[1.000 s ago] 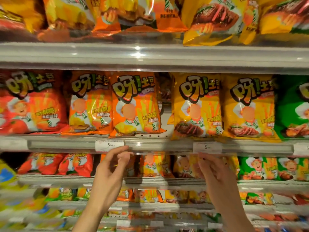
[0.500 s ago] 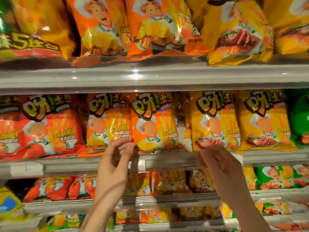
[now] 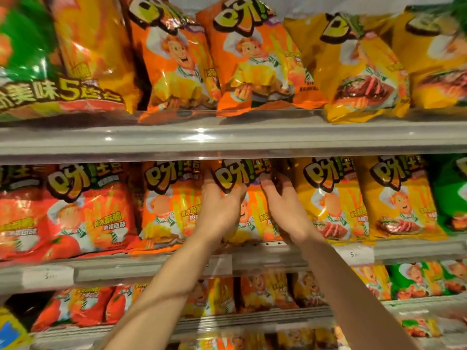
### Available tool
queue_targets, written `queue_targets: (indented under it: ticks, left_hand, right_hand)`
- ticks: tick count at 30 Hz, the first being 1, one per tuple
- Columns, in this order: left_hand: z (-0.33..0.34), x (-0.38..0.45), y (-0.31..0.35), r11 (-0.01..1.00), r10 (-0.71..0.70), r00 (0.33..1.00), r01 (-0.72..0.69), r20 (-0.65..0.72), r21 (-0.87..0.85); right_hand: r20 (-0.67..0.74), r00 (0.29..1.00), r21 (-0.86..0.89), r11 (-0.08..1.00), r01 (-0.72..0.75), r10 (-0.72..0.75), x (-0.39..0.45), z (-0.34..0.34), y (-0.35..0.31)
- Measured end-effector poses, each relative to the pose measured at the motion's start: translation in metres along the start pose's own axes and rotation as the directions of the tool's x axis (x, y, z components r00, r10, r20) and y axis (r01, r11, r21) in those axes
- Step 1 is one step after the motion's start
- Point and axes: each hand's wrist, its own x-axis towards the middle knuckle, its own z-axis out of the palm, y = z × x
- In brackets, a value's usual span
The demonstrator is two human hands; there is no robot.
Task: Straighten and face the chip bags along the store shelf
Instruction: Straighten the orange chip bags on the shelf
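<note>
My left hand (image 3: pixel 220 210) grips the left edge of the orange chip bag (image 3: pixel 249 198), fingers curled behind it. My right hand (image 3: pixel 285 208) clasps its right edge. The bag stands upright on the middle shelf (image 3: pixel 151 267).

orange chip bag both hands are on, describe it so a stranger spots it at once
On the middle shelf, between an orange bag and a yellow bag, stands the orange foil chip bag. Only it has a left hand and right hand gripping its sides.
</note>
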Motion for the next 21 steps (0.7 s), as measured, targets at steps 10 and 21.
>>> queue_targets:
  ticks: [10, 21]
  left_hand:
    - [0.013, 0.022, 0.004, 0.992, -0.102, 0.994, 0.099, 0.027, 0.081]
    - [0.025, 0.012, -0.011, 0.983, 0.103, 0.995, -0.104, 0.014, 0.15]
  right_hand:
    - [0.011, 0.999, -0.037, 0.998, -0.048, 0.049, 0.01, 0.005, 0.0]
    - [-0.01, 1.0, -0.23, 0.973, -0.001, -0.001, 0.003, -0.012, 0.006]
